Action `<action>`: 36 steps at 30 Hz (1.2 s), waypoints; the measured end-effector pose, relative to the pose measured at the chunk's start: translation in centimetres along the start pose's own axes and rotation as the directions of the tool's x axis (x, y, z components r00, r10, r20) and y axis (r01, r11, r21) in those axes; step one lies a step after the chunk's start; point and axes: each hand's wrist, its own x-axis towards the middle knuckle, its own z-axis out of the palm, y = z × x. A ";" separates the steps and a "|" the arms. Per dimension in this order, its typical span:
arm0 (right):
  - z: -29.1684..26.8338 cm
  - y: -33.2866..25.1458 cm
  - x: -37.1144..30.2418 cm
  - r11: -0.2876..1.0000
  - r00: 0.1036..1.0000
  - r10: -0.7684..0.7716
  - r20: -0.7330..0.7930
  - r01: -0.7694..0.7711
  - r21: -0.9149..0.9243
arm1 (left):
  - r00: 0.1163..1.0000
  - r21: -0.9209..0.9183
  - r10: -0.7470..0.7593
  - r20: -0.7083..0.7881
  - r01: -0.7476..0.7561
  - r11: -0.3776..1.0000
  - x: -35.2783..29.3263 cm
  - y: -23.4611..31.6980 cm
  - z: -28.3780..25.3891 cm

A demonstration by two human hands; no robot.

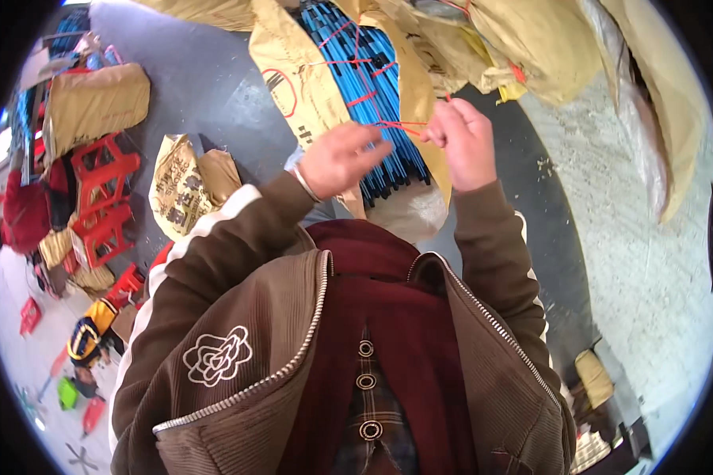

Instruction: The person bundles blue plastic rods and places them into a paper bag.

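Observation:
A bundle of thin blue rods (372,87) with black ends lies in an open brown paper sack (297,87) in front of me. Red string crosses the bundle in several places. Above the rods' near part, a red string (402,125) stretches between my hands. My right hand (463,146) pinches it, with fingers curled. My left hand (345,158) is at the string's other end, its fingers bent together and slightly blurred. Clear plastic film (412,210) shows at the sack's near end.
Large wrapped brown paper bundles (543,43) lie at the far right. A crumpled paper sack (178,186) is on the floor to the left. Beyond it are red plastic stools (103,178), a wrapped bundle (95,103) and people (28,210) at work.

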 end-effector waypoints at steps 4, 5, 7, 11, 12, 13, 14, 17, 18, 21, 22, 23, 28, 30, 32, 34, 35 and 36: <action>3.3 -2.4 -0.1 0.956 0.981 -0.054 0.187 0.105 -0.274 | 0.761 -0.141 -0.642 -0.091 0.628 0.765 -0.3 3.3 2.3; 4.3 -2.4 0.0 0.955 0.979 -0.052 0.199 0.107 -0.276 | 0.754 -0.140 -0.649 -0.099 0.635 0.760 -0.7 2.7 2.8; 6.2 -2.1 -0.3 0.862 0.946 -0.139 0.294 0.262 -0.434 | 0.740 -0.235 -0.656 -0.147 0.618 0.750 -1.0 0.9 3.9; 7.8 -1.7 0.8 0.733 0.893 -0.178 0.414 0.401 -0.550 | 0.647 -0.548 -0.745 -0.162 0.569 0.613 -0.7 -0.1 4.3; 7.9 -1.6 1.1 0.700 0.876 -0.184 0.447 0.436 -0.566 | 0.607 -0.660 -0.781 -0.148 0.527 0.535 -0.6 -0.4 4.2; 7.8 -1.3 1.6 0.702 0.879 -0.172 0.446 0.427 -0.570 | 0.602 -0.665 -0.786 -0.140 0.531 0.525 -0.5 -0.7 3.9; 7.5 -1.1 2.3 0.761 0.878 -0.258 0.402 0.441 -0.475 | 0.613 -0.484 -0.777 -0.140 0.643 0.594 -0.6 -1.0 3.3; 4.5 -2.4 3.9 0.843 0.970 -0.217 0.107 0.242 -0.481 | 0.627 -0.055 -0.769 -0.123 0.769 0.636 -0.9 -1.4 2.0; 2.7 -2.0 4.4 0.914 0.986 -0.150 -0.079 0.108 -0.391 | 0.539 -0.128 -0.841 -0.050 0.831 0.541 -1.0 -1.5 1.7; -0.4 0.3 4.4 0.880 0.972 -0.084 -0.219 -0.031 -0.474 | 0.354 -0.239 -0.928 0.114 0.917 0.320 -1.5 -2.1 1.6; -0.7 1.0 4.0 0.753 0.978 -0.106 -0.179 -0.038 -0.657 | 0.418 -0.295 -0.905 0.078 0.877 0.379 -1.6 -2.2 1.8; -0.4 2.7 3.8 0.717 0.982 -0.184 -0.035 0.110 -0.689 | 0.477 -0.347 -0.878 0.038 0.831 0.436 -1.7 -2.3 1.9; 3.4 6.8 4.0 0.614 0.909 -0.327 0.259 0.412 -0.673 | 0.604 -0.493 -0.797 0.014 0.698 0.520 -1.6 -2.6 2.1; 4.1 7.7 4.5 0.529 0.846 -0.442 0.299 0.515 -0.674 | 0.600 -0.489 -0.800 0.003 0.699 0.523 -1.8 -2.7 2.2; 4.2 8.2 4.2 0.541 0.852 -0.432 0.295 0.507 -0.671 | 0.594 -0.485 -0.805 -0.017 0.699 0.526 -2.0 -2.7 2.5; 4.3 8.3 3.8 0.565 0.867 -0.407 0.288 0.486 -0.667 | 0.494 -0.551 -0.868 0.041 0.736 0.393 -2.1 -2.8 2.5; 4.6 8.3 3.7 0.563 0.864 -0.412 0.289 0.490 -0.665 | 0.388 -0.605 -0.915 0.110 0.756 0.248 -2.2 -2.8 2.5; 5.1 8.3 3.6 0.529 0.878 -0.396 0.268 0.456 -0.716 | 0.279 -0.647 -0.942 0.186 0.757 0.096 -2.2 -2.8 2.5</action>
